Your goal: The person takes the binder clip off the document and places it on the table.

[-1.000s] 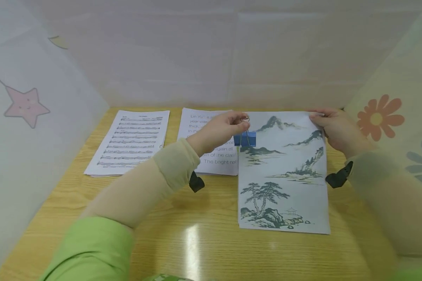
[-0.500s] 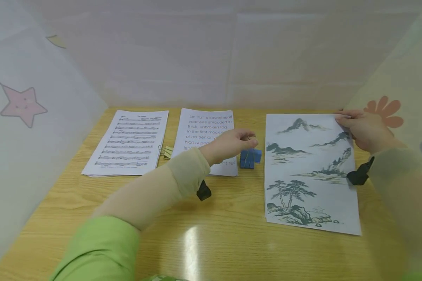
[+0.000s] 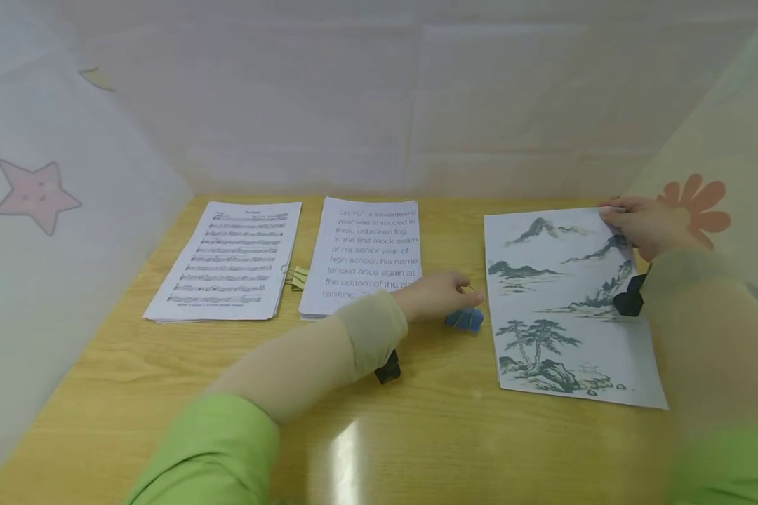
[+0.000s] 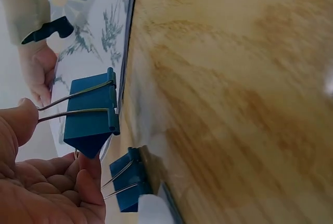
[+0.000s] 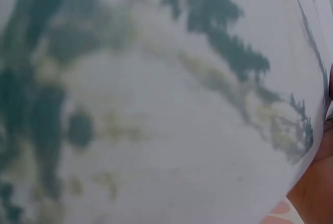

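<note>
My left hand (image 3: pixel 436 296) pinches a blue binder clip (image 3: pixel 464 320) by its wire handles, low over the table between two paper stacks. The left wrist view shows the thumb on one handle of the binder clip (image 4: pixel 91 109), fingers curled below. A second blue binder clip (image 4: pixel 127 179) lies just beyond those fingers; in the head view it is hidden. At the right, my right hand (image 3: pixel 647 224) grips the top right corner of a stack of sheets printed with a mountain landscape (image 3: pixel 562 280). The sheets (image 4: pixel 99 26) fill most of the right wrist view.
A stack of large-print text pages (image 3: pixel 369 252) lies mid-table, partly behind the left arm. Left of it is a sheet music stack (image 3: pixel 227 259). A yellow binder clip (image 3: pixel 299 278) sits between them. Pale cloth walls (image 3: pixel 303 105) enclose the wooden table (image 3: pixel 164 393) behind and at both sides.
The landscape stack has shifted right and tilted slightly with my right hand. My left hand has carried the blue binder clip off the stack's top left, down and toward me.
</note>
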`<state>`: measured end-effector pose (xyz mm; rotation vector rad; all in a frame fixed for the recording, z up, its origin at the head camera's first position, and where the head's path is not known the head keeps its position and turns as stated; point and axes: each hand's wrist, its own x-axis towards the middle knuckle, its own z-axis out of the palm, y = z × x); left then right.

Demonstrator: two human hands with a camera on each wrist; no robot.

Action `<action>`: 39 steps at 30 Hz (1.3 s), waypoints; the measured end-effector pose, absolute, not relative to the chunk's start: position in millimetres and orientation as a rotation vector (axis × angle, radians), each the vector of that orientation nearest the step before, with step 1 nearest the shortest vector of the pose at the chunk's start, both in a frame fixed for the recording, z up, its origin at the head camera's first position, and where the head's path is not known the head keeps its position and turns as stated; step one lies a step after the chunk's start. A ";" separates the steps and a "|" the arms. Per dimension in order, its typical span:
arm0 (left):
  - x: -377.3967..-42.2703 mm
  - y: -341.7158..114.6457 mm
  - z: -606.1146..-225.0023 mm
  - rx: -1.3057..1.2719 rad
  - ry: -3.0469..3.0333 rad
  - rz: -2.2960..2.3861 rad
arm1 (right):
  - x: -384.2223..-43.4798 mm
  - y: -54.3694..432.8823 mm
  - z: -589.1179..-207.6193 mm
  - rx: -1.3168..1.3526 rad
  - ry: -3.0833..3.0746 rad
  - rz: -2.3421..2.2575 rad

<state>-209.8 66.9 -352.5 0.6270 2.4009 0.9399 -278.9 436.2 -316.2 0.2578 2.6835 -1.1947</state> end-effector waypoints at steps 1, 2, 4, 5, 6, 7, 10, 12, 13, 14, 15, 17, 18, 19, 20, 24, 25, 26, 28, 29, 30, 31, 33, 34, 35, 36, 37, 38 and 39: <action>-209.3 67.1 -354.5 0.638 2.416 0.917 | -281.2 436.0 -318.5 0.249 2.684 -1.210; -208.8 67.2 -356.2 0.648 2.428 0.896 | -283.3 435.8 -320.7 0.230 2.690 -1.219; -207.5 67.8 -359.1 0.667 2.451 0.862 | -285.6 435.1 -324.7 0.245 2.721 -1.214; -206.7 68.2 -360.0 0.674 2.458 0.851 | -286.6 434.3 -326.7 0.255 2.737 -1.216; -205.7 68.3 -360.2 0.680 2.462 0.843 | -287.4 432.9 -328.9 0.260 2.756 -1.221; -205.0 68.7 -360.8 0.687 2.465 0.837 | -287.8 431.2 -330.8 0.275 2.774 -1.224; -201.9 69.6 -360.4 0.687 2.465 0.834 | -287.5 425.4 -335.6 0.339 2.829 -1.226; -199.5 70.1 -359.6 0.676 2.462 0.833 | -287.6 421.6 -338.5 0.390 2.863 -1.228; -198.4 70.3 -359.3 0.670 2.461 0.835 | -287.9 419.8 -340.0 0.413 2.870 -1.246; -197.2 70.4 -358.8 0.663 2.461 0.832 | -288.4 418.2 -341.0 0.421 2.884 -1.255; -196.0 70.4 -358.2 0.657 2.462 0.827 | -289.3 416.6 -342.3 0.426 2.900 -1.257; -193.8 70.7 -356.9 0.653 2.464 0.813 | -292.3 414.4 -344.9 0.432 2.953 -1.241; -192.7 70.8 -355.8 0.653 2.467 0.808 | -293.9 413.9 -345.9 0.430 2.969 -1.243; -191.7 71.1 -355.0 0.648 2.468 0.806 | -295.5 413.8 -347.0 0.430 2.991 -1.233; -190.8 71.4 -354.0 0.644 2.470 0.800 | -297.1 414.0 -348.1 0.425 3.021 -1.209; -187.3 73.8 -351.1 0.609 2.476 0.812 | -300.8 418.4 -351.9 0.446 3.061 -1.166; -186.4 74.6 -350.7 0.596 2.475 0.820 | -301.0 419.3 -352.9 0.458 3.058 -1.163; -185.3 76.0 -350.4 0.585 2.473 0.827 | -299.7 421.0 -353.9 0.476 3.052 -1.162; -183.1 78.8 -350.4 0.571 2.471 0.830 | -296.3 423.7 -355.6 0.503 3.034 -1.160; -182.1 80.2 -350.9 0.569 2.471 0.830 | -294.5 424.8 -356.3 0.514 3.024 -1.157; -181.2 81.4 -351.1 0.567 2.472 0.829 | -292.6 425.4 -356.9 0.538 3.001 -1.160; -180.3 82.4 -351.3 0.569 2.475 0.823 | -290.6 425.9 -357.3 0.553 2.980 -1.164; -178.6 84.3 -351.4 0.571 2.482 0.807 | -286.9 426.3 -357.4 0.567 2.953 -1.162; -177.9 84.9 -351.2 0.571 2.485 0.801 | -285.2 426.3 -357.4 0.584 2.937 -1.172; -177.2 85.2 -350.7 0.571 2.489 0.798 | -283.6 426.2 -357.3 0.600 2.920 -1.182; -176.6 85.3 -349.8 0.571 2.491 0.797 | -282.1 426.0 -357.1 0.615 2.905 -1.195; -176.2 85.4 -349.0 0.572 2.494 0.801 | -280.9 426.3 -356.9 0.617 2.900 -1.209; -176.1 84.9 -347.7 0.575 2.496 0.807 | -280.7 426.4 -356.8 0.616 2.898 -1.218; -176.1 84.1 -346.6 0.581 2.499 0.818 | -281.0 426.8 -356.8 0.617 2.897 -1.225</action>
